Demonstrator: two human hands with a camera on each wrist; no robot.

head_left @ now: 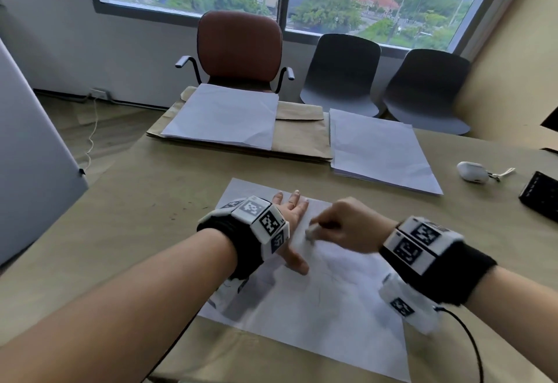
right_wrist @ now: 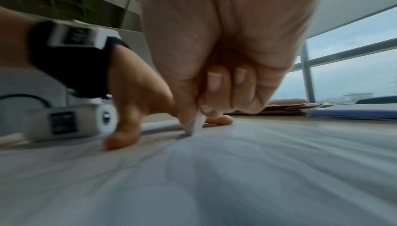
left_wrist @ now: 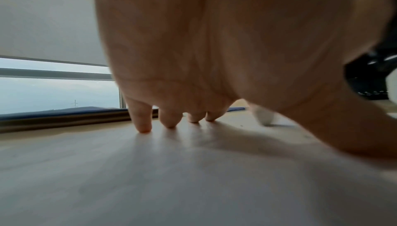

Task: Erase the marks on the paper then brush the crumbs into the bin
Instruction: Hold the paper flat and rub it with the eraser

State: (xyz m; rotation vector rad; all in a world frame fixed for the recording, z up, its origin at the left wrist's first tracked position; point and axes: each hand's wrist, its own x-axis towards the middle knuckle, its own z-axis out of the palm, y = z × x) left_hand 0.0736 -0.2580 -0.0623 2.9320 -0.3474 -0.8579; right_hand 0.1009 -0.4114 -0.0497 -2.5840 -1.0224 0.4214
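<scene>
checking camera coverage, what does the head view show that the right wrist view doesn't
Head view only: the earbud case, the dark device and the faint marks on the paper. Right wrist view only: the right hand from below, pinching the eraser edge-on against the sheet. Both: left hand pressing the paper flat, the eraser, the paper stacks.

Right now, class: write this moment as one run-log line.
phase: erasing | left hand: pressed flat on paper | right hand: pinches eraser, tip on paper | marks: faint lines remain | bin: not in view
</scene>
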